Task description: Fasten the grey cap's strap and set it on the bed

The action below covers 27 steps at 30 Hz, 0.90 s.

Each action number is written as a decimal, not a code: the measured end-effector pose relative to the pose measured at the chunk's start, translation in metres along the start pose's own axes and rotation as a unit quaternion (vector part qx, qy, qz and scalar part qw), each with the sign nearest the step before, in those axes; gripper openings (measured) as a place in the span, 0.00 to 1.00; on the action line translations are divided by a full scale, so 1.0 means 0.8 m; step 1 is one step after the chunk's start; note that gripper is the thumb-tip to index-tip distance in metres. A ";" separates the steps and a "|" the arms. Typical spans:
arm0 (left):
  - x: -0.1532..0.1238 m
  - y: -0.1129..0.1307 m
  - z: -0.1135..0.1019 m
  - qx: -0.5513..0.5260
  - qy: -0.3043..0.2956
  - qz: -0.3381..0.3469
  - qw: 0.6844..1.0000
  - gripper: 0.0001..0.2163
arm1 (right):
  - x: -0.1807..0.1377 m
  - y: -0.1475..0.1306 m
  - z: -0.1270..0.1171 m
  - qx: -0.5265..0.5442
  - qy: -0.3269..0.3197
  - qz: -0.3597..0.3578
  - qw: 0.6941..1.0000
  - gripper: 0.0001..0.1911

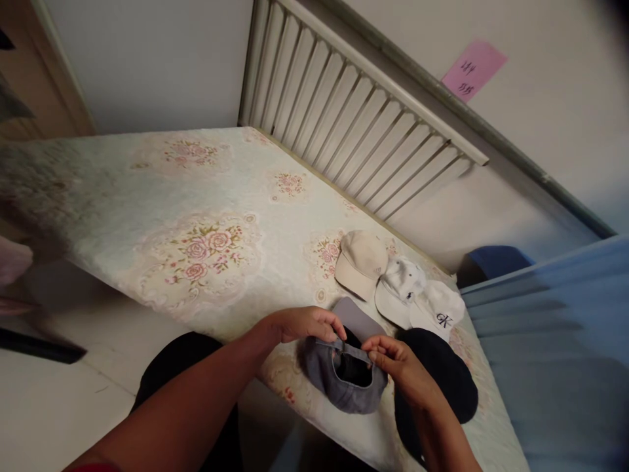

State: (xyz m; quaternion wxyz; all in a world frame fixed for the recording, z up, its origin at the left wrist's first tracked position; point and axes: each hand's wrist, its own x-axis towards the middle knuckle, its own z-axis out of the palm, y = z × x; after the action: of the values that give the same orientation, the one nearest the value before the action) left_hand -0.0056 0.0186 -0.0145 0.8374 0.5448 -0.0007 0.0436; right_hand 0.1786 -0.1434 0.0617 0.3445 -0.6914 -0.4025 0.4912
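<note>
A grey baseball cap (351,393) rests near the bed's front edge, its back strap and rear opening turned toward me. My left hand (312,324) pinches the strap at its left part. With thumb and fingers closed, my right hand (393,357) grips the strap's right end. The cap's brim (358,314) points away from me. Just right of it lies a black cap (442,373), partly covered by my right forearm. Beyond are a beige cap (361,259), a white cap with a small dark logo (400,288) and a white cap with dark lettering (437,308), side by side.
The floral bed cover (275,229) spreads under the caps. A white radiator (354,111) runs along the wall behind. At right hangs a blue curtain (555,341), with a dark blue object (498,261) behind it. A pink note (474,69) is on the wall.
</note>
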 end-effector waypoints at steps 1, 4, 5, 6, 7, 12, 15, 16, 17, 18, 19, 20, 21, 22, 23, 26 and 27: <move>0.000 0.000 -0.001 0.013 0.005 0.005 1.000 0.12 | 0.000 0.000 -0.002 -0.001 -0.001 -0.002 1.000 0.14; 0.000 -0.001 -0.004 0.025 0.005 0.016 1.000 0.13 | -0.002 0.002 -0.008 0.001 -0.009 -0.013 1.000 0.13; 0.000 -0.001 -0.005 0.022 0.004 0.018 1.000 0.13 | -0.002 0.003 -0.010 0.004 -0.014 -0.016 1.000 0.14; 0.001 -0.001 -0.005 0.018 0.004 0.021 1.000 0.13 | -0.003 0.004 -0.012 0.008 -0.018 -0.017 1.000 0.14; 0.001 -0.001 -0.005 0.015 0.007 0.025 1.000 0.13 | -0.004 0.004 -0.013 0.013 -0.022 -0.017 1.000 0.15; 0.002 -0.001 -0.006 0.011 0.043 0.047 0.998 0.13 | -0.007 0.002 -0.017 0.048 -0.026 -0.013 0.998 0.17; 0.004 -0.001 -0.005 0.004 0.055 0.052 0.997 0.13 | -0.007 0.001 -0.017 0.082 -0.007 -0.018 0.996 0.17; 0.005 -0.002 -0.005 -0.002 0.058 0.053 0.997 0.12 | -0.007 0.001 -0.017 0.092 0.005 -0.019 0.996 0.17; 0.005 -0.002 -0.005 -0.010 0.060 0.054 0.997 0.13 | -0.006 0.002 -0.017 0.099 0.018 -0.019 0.995 0.17; 0.005 -0.002 -0.004 -0.016 0.062 0.055 0.996 0.13 | -0.006 0.003 -0.017 0.102 0.030 -0.017 0.994 0.17; 0.005 -0.003 -0.004 -0.022 0.064 0.056 0.996 0.13 | -0.005 0.003 -0.017 0.104 0.039 -0.014 0.994 0.18; 0.005 -0.003 -0.004 -0.024 0.067 0.057 0.996 0.13 | -0.005 0.004 -0.017 0.106 0.046 -0.011 0.993 0.18; 0.005 -0.003 -0.004 -0.024 0.071 0.058 0.996 0.14 | -0.005 0.004 -0.017 0.108 0.050 -0.007 0.993 0.18; 0.005 -0.003 -0.004 -0.022 0.075 0.059 0.995 0.14 | -0.005 0.005 -0.017 0.113 0.053 -0.006 0.992 0.18; 0.005 -0.002 -0.004 -0.020 0.079 0.058 0.995 0.14 | -0.005 0.005 -0.016 0.121 0.054 -0.005 0.991 0.18; 0.003 0.001 -0.002 -0.009 0.092 0.049 0.994 0.14 | -0.005 0.005 -0.015 0.145 0.055 -0.004 0.988 0.17; 0.002 0.002 -0.002 -0.006 0.096 0.044 0.994 0.14 | -0.005 0.006 -0.015 0.151 0.054 -0.001 0.987 0.17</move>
State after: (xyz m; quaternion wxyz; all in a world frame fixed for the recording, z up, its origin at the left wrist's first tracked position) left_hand -0.0039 0.0206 -0.0132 0.8340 0.5328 0.0556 0.1322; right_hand 0.1905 -0.1497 0.0625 0.4667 -0.6566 -0.3055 0.5077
